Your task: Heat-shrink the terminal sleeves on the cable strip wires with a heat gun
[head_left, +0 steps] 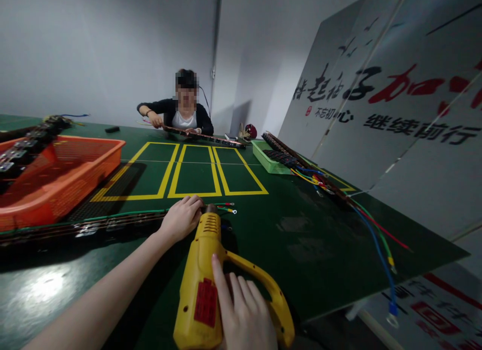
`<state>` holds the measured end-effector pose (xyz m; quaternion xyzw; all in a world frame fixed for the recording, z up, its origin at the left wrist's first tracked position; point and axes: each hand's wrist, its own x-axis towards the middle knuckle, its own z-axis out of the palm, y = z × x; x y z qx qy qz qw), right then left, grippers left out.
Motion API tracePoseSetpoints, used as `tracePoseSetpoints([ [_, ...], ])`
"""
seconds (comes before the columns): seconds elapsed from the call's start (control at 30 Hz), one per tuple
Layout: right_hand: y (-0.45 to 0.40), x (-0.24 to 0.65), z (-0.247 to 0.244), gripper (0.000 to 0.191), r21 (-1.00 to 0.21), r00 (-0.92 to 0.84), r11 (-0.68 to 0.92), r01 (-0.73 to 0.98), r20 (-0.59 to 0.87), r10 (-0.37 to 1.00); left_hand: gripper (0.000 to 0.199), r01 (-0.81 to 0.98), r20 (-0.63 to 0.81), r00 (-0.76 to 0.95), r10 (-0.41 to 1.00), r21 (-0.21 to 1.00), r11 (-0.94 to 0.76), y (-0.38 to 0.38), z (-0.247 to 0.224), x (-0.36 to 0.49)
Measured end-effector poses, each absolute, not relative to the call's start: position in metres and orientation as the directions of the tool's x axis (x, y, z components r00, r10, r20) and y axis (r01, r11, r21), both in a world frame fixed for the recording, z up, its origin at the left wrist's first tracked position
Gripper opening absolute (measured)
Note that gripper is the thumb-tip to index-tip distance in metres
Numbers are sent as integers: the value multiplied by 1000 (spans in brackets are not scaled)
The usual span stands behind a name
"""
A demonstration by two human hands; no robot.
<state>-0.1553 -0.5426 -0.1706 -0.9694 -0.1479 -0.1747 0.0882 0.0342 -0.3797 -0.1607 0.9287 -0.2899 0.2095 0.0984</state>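
Observation:
My right hand (246,307) is wrapped round the handle of a yellow heat gun (199,274), its index finger laid along the body. The gun's metal nozzle points away from me, close beside the fingers of my left hand (183,215). That hand is closed over the right end of a long dark wire harness (124,223), which runs off to the left along the table. Ring terminals (234,211) on short coloured leads stick out just right of my left fingers. My left fingertips are partly hidden.
An orange basket (86,164) at left holds another dark strip. Yellow tape rectangles (196,195) mark the green table (271,259). At right, a green basket (259,156) sits by more harnesses, whose wires (376,234) reach past the table edge. Opposite, a person (184,120) handles a strip.

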Motion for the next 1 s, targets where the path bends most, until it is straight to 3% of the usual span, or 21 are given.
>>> tracePoseSetpoints([
  [0.1, -544, -154, -169, 132, -99, 882, -939, 328, 388, 267, 26, -573, 434, 754, -493, 67, -817, -380, -159, 33],
  [0.3, -565, -154, -161, 84, -56, 864, -926, 372, 384, 324, 25, -582, 416, 758, -503, 82, -809, -379, -158, 33],
  [0.53, -604, -160, -152, 130, -91, 858, -925, 368, 416, 300, 26, -585, 403, 762, -507, 93, -806, -378, -157, 32],
  [1.0, -607, -165, -148, 128, -68, 865, -948, 312, 433, 254, 26, -575, 416, 762, -496, 82, -814, -380, -156, 32],
])
